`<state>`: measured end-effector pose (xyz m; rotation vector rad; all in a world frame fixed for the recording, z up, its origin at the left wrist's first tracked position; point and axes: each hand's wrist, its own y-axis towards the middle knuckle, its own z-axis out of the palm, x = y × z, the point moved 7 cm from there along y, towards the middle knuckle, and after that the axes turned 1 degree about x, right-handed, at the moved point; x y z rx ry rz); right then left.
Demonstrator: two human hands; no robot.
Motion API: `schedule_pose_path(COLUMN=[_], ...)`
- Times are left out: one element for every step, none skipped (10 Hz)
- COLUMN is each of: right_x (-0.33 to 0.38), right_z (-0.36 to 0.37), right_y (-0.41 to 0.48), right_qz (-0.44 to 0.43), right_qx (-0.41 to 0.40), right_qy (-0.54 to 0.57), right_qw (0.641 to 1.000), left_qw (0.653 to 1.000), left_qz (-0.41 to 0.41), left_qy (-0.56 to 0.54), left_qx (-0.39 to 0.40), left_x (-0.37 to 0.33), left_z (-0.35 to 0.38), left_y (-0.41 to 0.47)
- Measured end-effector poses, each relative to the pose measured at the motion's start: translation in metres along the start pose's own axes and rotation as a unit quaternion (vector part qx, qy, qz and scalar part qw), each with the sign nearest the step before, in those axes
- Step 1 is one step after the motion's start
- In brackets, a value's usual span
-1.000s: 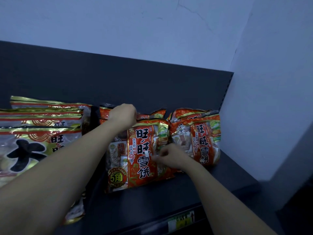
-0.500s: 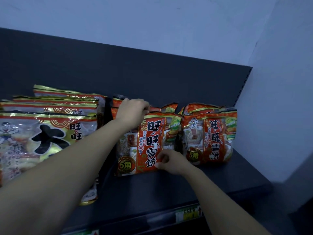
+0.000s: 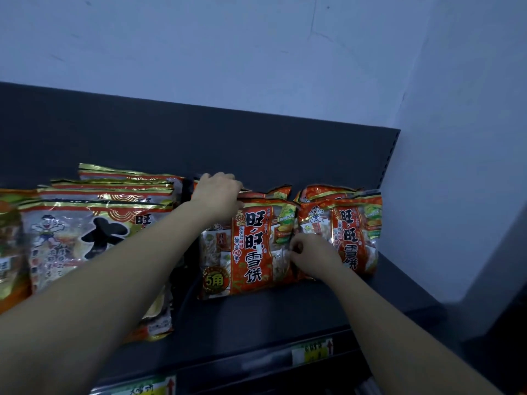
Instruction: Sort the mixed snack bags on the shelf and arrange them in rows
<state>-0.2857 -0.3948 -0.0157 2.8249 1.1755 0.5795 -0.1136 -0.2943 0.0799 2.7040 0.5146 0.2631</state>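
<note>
See only the top seams of the rear bags [image 3: 281,191] behind the front orange bag [image 3: 251,252], lose the left hand's [image 3: 218,195] fingers [image 3: 225,179] past those tops and the right hand's [image 3: 312,256] fingers [image 3: 298,248] perhaps into the gap beside that bag, find the leftmost bag [image 3: 10,246] cropped at the left edge, cannot read the blurred price tags [image 3: 312,350].

A dark grey back panel [image 3: 256,143] spans the view, with a column of small slots [image 3: 388,163] down its right edge. Above the panel rises a pale bluish wall [image 3: 199,52] (a thin crack [image 3: 312,18] shows high above the panel's right half). Right of the panel, a side wall [image 3: 462,166] meets it at a corner. Well below the panel are two yellow-and-white price labels, one [image 3: 312,350] under its right part, one [image 3: 142,389] under its left, print too blurred to read.
</note>
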Motion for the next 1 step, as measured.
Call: schedule_pose_path(right_x=[0.0077], right_z=[-0.0171], right_y=[-0.0046], right_qz=[-0.001], right_qx=[-0.023], right_qy=[-0.008], right_qw=[1.0], left_qw=[1.0], left_qz=[-0.004], left_qy=[0.022], left_qx=[0.018], left_x=[0.0028], left_z=[-0.0095], left_y=[-0.0092])
